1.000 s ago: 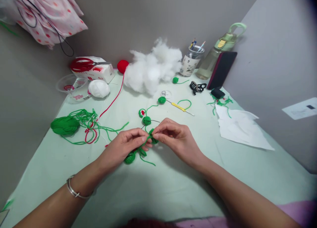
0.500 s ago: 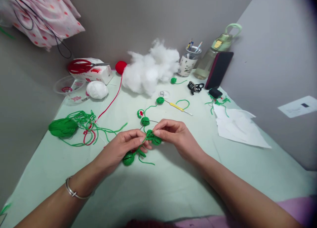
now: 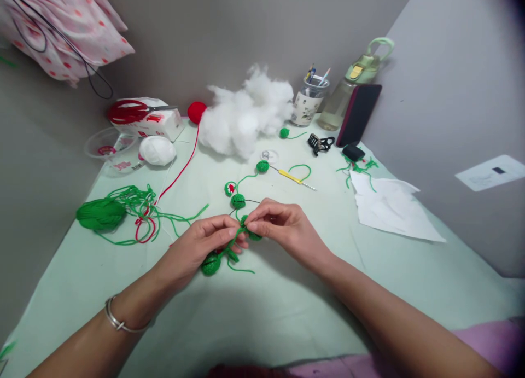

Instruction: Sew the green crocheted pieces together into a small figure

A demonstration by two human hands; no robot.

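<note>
My left hand (image 3: 211, 237) pinches a green crocheted strand (image 3: 237, 237) just left of the middle. Close against it, the fingertips of my right hand (image 3: 274, 222) are pressed together on the same green piece. One green crocheted ball (image 3: 210, 263) with a dark line across it hangs below my left fingers, and another (image 3: 254, 236) is partly hidden under my right fingers. Beyond my hands lie a green ball (image 3: 238, 201), a small green and red piece (image 3: 230, 189) and a further green ball (image 3: 262, 166), joined by yarn. A yellow-handled crochet hook (image 3: 290, 176) rests beside that ball.
Green yarn (image 3: 101, 214) lies tangled at the left. Behind are red scissors (image 3: 129, 111) on a box, white stuffing (image 3: 246, 115), a pencil jar (image 3: 307, 103), a bottle (image 3: 338, 102) and a phone (image 3: 359, 115). White paper (image 3: 394, 208) lies right.
My right fingertips have shifted slightly left, closer to my left hand, and cover more of the green piece. The whole view has moved a little, so the objects appear slightly further left.
</note>
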